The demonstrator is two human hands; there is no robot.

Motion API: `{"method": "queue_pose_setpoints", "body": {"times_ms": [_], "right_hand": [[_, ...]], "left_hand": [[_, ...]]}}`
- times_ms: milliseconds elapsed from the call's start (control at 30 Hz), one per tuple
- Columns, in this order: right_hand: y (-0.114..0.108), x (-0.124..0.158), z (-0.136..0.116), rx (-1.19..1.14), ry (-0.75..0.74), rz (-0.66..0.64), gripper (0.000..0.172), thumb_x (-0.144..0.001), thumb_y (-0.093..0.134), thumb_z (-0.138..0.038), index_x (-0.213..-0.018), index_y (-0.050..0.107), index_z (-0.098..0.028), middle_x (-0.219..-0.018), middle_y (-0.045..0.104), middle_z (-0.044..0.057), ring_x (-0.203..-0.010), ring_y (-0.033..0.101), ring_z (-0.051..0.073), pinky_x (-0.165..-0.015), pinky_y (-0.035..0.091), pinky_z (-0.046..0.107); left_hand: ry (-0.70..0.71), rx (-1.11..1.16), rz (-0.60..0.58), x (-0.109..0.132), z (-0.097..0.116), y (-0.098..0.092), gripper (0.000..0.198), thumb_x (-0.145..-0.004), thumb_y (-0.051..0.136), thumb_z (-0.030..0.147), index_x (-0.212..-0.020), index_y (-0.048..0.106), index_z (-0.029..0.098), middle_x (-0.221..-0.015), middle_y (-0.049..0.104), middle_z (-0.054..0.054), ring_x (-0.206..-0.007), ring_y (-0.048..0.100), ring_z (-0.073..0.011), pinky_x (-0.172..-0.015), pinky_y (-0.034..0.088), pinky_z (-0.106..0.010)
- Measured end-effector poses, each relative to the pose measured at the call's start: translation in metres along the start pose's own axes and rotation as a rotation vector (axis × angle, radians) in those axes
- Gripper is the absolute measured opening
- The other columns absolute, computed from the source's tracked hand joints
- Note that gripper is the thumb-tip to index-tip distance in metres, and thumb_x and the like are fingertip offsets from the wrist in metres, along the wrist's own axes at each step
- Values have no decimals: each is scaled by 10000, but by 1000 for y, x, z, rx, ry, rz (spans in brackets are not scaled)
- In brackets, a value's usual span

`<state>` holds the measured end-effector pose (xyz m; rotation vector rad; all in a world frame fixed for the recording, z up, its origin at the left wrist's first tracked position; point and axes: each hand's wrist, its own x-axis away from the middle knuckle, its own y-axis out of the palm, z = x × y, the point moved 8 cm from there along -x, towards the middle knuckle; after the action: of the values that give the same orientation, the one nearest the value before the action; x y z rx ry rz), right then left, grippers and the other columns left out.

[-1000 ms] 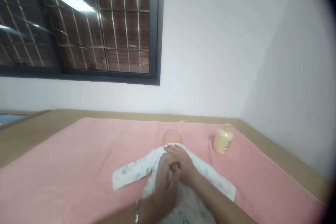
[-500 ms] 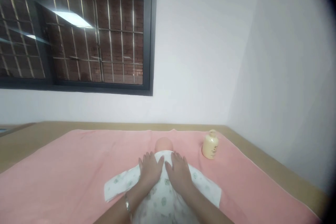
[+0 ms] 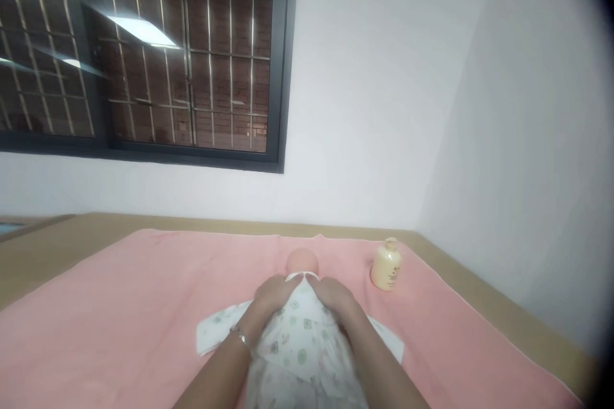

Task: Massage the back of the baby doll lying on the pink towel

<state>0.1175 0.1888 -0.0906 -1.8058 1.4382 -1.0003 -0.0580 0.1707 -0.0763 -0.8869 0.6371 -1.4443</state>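
Note:
A doll [image 3: 302, 260] with a smooth pinkish head lies on a pink cloth [image 3: 144, 294], its head toward the wall. White clothing [image 3: 300, 339] with a green print covers its body, the sleeves spread to both sides. My left hand [image 3: 275, 293], below a silver bracelet at the wrist, is closed on the clothing at the left of the neckline. On the right of the neckline my right hand [image 3: 333, 295] grips the clothing too. Both thumbs point inward and nearly meet at the collar; the other fingers are mostly hidden.
A cream pump bottle [image 3: 385, 265] stands on the cloth, right of the doll. The tan table edge [image 3: 460, 268] shows around the cloth. Behind are a white wall [image 3: 364, 108] and a dark-framed window [image 3: 283, 77] with metal bars.
Both hands, which lay flat with fingers spread on the clothing, have curled round it near the neckline. The sleeves are drawn in slightly. The camera view has shifted a little.

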Motion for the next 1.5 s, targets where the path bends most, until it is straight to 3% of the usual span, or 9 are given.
{"method": "queue_pose_setpoints", "body": {"times_ms": [233, 400, 667, 767, 933, 1067, 1300, 1400, 1500], "right_hand": [[-1, 6, -1, 12, -80, 26, 861, -896, 124, -711, -1114, 681, -92, -1119, 662, 201, -1044, 625, 298, -869, 444, 378], [-7, 14, -8, 82, -105, 74, 760, -954, 107, -570, -1084, 677, -84, -1097, 663, 211, -1032, 620, 310, -860, 442, 408], [-10, 55, -51, 248, -226, 177, 444, -930, 295, -311, -1053, 652, -77, -1075, 650, 216, -1000, 605, 311, -879, 416, 412], [-10, 53, -49, 239, -159, 218, 532, -956, 243, -384, -1056, 655, -63, -1065, 651, 233, -990, 613, 329, -878, 413, 436], [-9, 29, -20, 87, -47, 116, 737, -960, 119, -555, -1107, 659, -75, -1103, 659, 212, -1042, 617, 302, -870, 435, 399], [-14, 35, -19, 76, -83, 93, 707, -955, 152, -564, -1113, 657, -96, -1135, 652, 197, -1044, 615, 289, -872, 434, 388], [-21, 70, -45, 161, -153, 126, 649, -954, 182, -540, -983, 682, -126, -992, 685, 191, -873, 650, 296, -764, 462, 400], [-18, 63, -42, 160, -144, 155, 680, -956, 154, -546, -1025, 674, -114, -1019, 680, 199, -916, 646, 308, -795, 464, 421], [-13, 46, -31, 147, -127, 170, 728, -963, 103, -539, -1103, 650, -79, -1073, 666, 215, -994, 633, 320, -858, 452, 440]], "left_hand": [[69, 46, 8, -8, -3, 5, 832, -763, 249, 814, -1023, 681, 152, -1100, 686, -163, -979, 652, -315, -749, 472, -332], [57, 22, 45, -13, -8, 7, 719, -847, 220, 692, -923, 694, 158, -1005, 710, -157, -943, 658, -310, -755, 470, -351], [36, -6, 90, -9, -11, 3, 606, -903, 200, 526, -957, 687, 169, -1035, 699, -145, -946, 654, -283, -773, 474, -356], [77, -48, 101, -2, -3, 2, 639, -913, 164, 524, -976, 683, 157, -1061, 685, -164, -982, 634, -294, -823, 454, -384], [146, -102, 98, 8, 6, 2, 686, -915, 111, 575, -1004, 653, 165, -1048, 678, -158, -956, 626, -295, -822, 444, -410], [148, -103, 83, 8, 3, 3, 667, -912, 120, 586, -1027, 638, 182, -1058, 677, -139, -962, 623, -296, -825, 444, -414], [134, -105, 68, 2, -3, 5, 647, -915, 126, 577, -1024, 636, 194, -1075, 674, -125, -992, 623, -290, -831, 458, -408], [145, -145, 103, 8, 4, 2, 639, -925, 122, 526, -1030, 636, 162, -1062, 670, -149, -977, 618, -305, -844, 449, -437], [179, -207, 149, 17, 14, 0, 554, -920, 190, 411, -1093, 630, 122, -1104, 648, -185, -1066, 571, -328, -965, 364, -503]]}}
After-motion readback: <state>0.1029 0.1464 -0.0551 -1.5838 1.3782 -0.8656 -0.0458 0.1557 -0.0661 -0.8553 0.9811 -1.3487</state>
